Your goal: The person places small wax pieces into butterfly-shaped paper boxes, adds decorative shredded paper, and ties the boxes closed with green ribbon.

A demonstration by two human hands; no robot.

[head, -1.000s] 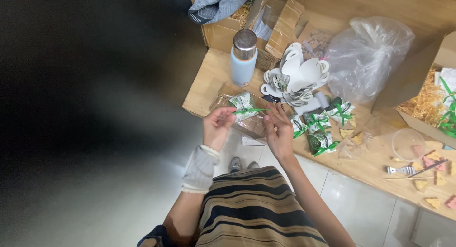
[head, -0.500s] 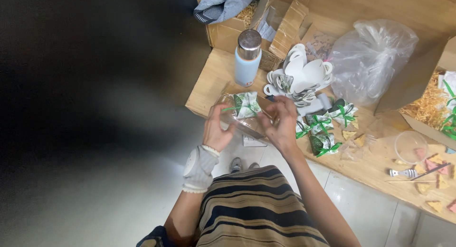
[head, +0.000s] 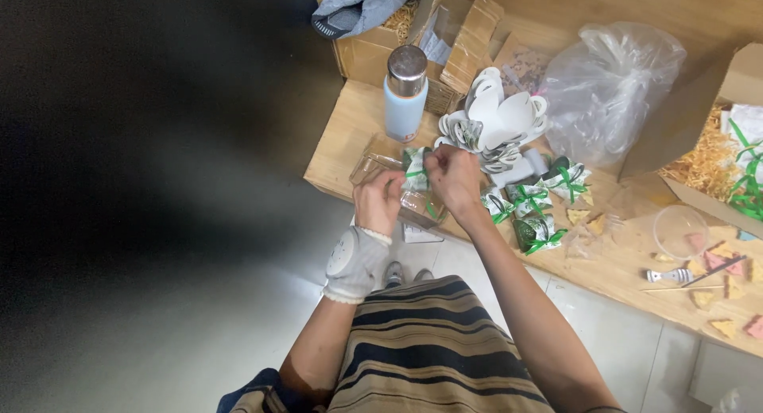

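Over the table edge, my left hand point(head: 379, 200) and right hand point(head: 451, 174) have closed together, fingers pinching the green ribbon point(head: 415, 173) on the small packet point(head: 416, 160), now lifted nearer the blue bottle point(head: 404, 103); I judge the tying underway.

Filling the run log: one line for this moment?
left hand: on packet | right hand: pinching green ribbon | nearby: bottle, tied packets

Bright, sharp light at right; the left side sinks into blurred darkness.

Wooden board point(head: 350, 135) with flask point(head: 404, 95), packets point(head: 534, 210)
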